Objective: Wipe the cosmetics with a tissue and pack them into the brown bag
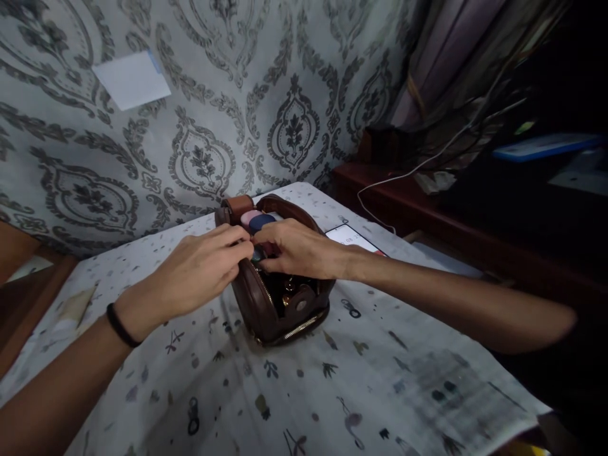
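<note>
The brown bag (256, 297) lies unzipped on the table (228, 392), its long axis running from the wall (204, 120) toward the person. Inside sit pink and dark-blue round items (261, 221) and gold-coloured bits (287, 294). The left hand (204, 269) bends its fingers at the left rim; the right hand's (294, 247) reach inside, though I can't tell what either grasps.
</note>
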The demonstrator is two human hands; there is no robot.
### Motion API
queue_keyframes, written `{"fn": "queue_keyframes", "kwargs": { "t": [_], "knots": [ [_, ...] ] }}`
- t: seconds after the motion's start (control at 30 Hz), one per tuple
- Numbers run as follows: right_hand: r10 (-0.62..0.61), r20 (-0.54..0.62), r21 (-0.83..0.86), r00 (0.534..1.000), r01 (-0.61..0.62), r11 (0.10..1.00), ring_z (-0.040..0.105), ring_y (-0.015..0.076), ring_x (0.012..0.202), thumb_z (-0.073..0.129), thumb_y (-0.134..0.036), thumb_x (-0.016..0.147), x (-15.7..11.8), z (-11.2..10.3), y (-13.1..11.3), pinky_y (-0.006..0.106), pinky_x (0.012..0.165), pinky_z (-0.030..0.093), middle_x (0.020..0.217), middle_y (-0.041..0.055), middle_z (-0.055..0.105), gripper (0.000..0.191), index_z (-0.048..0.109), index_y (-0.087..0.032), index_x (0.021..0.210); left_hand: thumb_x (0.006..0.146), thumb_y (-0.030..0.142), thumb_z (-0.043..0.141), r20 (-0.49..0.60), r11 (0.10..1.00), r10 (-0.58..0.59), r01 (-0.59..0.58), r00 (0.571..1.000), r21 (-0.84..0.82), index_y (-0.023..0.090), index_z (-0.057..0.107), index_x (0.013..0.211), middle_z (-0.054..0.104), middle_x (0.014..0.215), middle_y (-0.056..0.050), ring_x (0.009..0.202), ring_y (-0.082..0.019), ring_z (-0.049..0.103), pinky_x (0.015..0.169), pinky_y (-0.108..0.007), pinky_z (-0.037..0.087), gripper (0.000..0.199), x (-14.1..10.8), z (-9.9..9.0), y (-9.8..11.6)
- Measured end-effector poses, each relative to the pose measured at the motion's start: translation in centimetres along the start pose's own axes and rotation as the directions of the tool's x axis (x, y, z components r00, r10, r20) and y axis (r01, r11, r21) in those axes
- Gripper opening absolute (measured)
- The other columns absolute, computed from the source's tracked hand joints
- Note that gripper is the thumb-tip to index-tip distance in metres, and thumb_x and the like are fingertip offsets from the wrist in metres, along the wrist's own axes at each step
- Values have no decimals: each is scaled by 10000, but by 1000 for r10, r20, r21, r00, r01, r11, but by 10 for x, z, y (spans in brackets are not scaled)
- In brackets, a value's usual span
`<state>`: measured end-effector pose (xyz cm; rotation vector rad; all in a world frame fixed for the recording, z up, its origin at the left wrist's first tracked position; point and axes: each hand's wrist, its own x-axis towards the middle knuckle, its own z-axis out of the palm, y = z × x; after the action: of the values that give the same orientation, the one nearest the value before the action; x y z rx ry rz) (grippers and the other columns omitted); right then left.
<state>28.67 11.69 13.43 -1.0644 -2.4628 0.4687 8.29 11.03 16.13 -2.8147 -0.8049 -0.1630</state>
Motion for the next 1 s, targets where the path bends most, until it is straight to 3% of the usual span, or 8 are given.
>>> {"fn": "queue_keyframes", "kwargs": {
  "t": [0.1, 0.17, 0.27, 0.37, 0.47, 0.57, 0.63, 1.0],
  "knots": [
    [30, -43, -17, 999, -31, 999, 510, 119, 675, 632, -121, 786, -8, -5, -10, 237, 629, 350, 772, 4, 602, 181, 678, -131, 960, 918, 106, 364, -91, 1000, -29, 28, 995, -10, 199, 621, 1019, 617, 1234, -65, 1057, -191, 613, 743, -270, 526, 291, -8, 3, 2],
    [40, -158, 32, 987, -35, 999, 557, 135, 727, 618, -156, 825, -22, -7, -16, 247, 674, 405, 851, 22, 640, 289, 649, -148, 1113, 937, 136, 383, -184, 994, -107, 98, 977, -54, 216, 600, 1121, 584, 1334, -66, 1159, -207, 595, 814, -294, 538, 295, -18, 6, 6],
    [92, -444, 103, 891, -51, 993, 611, 183, 900, 560, -263, 906, -51, 0, -17, 309, 804, 480, 1040, 74, 657, 321, 607, -187, 1214, 954, 264, 466, -290, 927, -351, 285, 890, -245, 233, 552, 1225, 547, 1405, -85, 1215, -244, 581, 760, -295, 564, 286, -38, 18, 20],
    [207, -678, 144, 706, -149, 978, 536, 266, 1192, 528, -397, 927, -78, 21, -6, 440, 988, 449, 1281, 135, 581, 415, 550, -204, 1294, 888, 412, 601, -227, 703, -628, 416, 745, -577, 241, 483, 1312, 493, 1461, -116, 1276, -297, 544, 576, -239, 547, 471, -58, 43, 39],
    [480, -583, 405, 655, -278, 871, 460, 280, 1331, 451, -522, 944, -88, 43, 5, 479, 1090, 386, 1442, 141, 489, 553, 463, -206, 1398, 858, 444, 634, -51, 423, -751, 421, 658, -802, 252, 415, 1395, 488, 1468, -128, 1274, -305, 552, 655, -270, 578, 611, -67, 69, 55],
    [578, -434, 567, 691, -289, 772, 489, 276, 1316, 390, -565, 953, -83, 55, 5, 466, 1118, 362, 1396, 125, 558, 566, 523, -189, 1354, 881, 432, 594, 22, 267, -752, 335, 659, -904, 229, 460, 1382, 527, 1436, -121, 1234, -271, 586, 918, -350, 550, 557, -63, 84, 64],
    [549, -406, 596, 731, -244, 765, 522, 267, 1278, 370, -558, 961, -78, 56, 1, 458, 1116, 365, 1349, 118, 601, 556, 554, -177, 1322, 871, 421, 601, 42, 227, -749, 316, 662, -921, 212, 496, 1362, 564, 1396, -120, 1193, -263, 610, 956, -363, 531, 544, -57, 87, 66],
    [502, -437, 608, 746, -166, 776, 501, 244, 1302, 395, -563, 953, -73, 62, -2, 437, 1138, 333, 1403, 132, 558, 584, 520, -162, 1359, 817, 374, 646, -18, 260, -771, 290, 636, -921, 190, 554, 1290, 591, 1327, -122, 1127, -249, 624, 909, -352, 532, 516, -47, 96, 62]
  ]
}}
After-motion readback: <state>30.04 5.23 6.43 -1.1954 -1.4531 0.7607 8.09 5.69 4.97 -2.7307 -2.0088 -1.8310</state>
